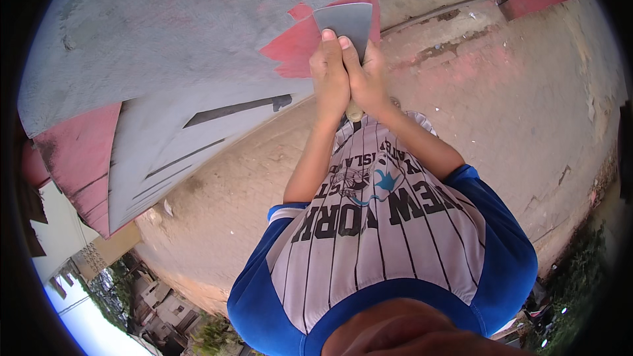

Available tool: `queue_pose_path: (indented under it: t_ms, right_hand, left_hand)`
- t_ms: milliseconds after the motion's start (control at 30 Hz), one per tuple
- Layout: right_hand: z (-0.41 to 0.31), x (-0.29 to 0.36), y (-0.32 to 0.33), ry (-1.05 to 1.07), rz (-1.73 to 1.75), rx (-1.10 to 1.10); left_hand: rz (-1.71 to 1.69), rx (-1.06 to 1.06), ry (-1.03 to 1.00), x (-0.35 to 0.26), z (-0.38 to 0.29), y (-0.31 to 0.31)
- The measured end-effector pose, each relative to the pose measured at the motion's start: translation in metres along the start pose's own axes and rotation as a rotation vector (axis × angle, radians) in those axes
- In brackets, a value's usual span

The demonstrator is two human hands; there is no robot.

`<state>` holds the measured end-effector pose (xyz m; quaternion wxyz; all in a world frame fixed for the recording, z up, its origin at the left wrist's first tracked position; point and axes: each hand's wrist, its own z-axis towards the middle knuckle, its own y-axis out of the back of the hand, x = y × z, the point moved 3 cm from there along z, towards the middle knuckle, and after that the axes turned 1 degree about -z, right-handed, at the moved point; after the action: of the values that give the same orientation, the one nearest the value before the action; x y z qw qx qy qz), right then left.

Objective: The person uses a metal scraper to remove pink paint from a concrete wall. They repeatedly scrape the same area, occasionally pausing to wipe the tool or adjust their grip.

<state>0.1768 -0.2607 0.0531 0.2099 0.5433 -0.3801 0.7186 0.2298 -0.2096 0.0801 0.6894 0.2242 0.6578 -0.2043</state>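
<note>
Both of my hands are wrapped around a wide-bladed scraper (pixel 352 18), side by side in front of my chest. My left hand (pixel 330 78) presses its thumb along the lower part of the metal blade. On the other side, my right hand (pixel 368 81) grips with its thumb also pointing up the blade. The pale butt of the handle (pixel 354 111) shows below my palms. Behind the blade stands a wall with grey coating (pixel 173 29), where patches of red paint (pixel 294 49) show beside the scraper. Whether the blade touches the wall I cannot tell.
A dusty paved ground (pixel 470 123) with scraps of litter surrounds me. Along the left runs a white wall section (pixel 163 133) with dark slots, next to a red panel (pixel 79 158). A low step edge (pixel 445 51) lies at upper right. Plants (pixel 573 291) grow at lower right.
</note>
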Motion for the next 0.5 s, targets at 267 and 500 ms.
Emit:
queue_pose_path:
  t_ms: [267, 500]
  right_hand:
    - [0.035, 0.097, -0.032, 0.335, -0.059, 0.021]
    - [0.002, 0.03, 0.012, 0.03, -0.15, -0.029]
  left_hand:
    - [-0.074, 0.08, -0.316, -0.084, 0.03, 0.004]
    - [-0.172, 0.063, -0.016, -0.008, 0.001, -0.015]
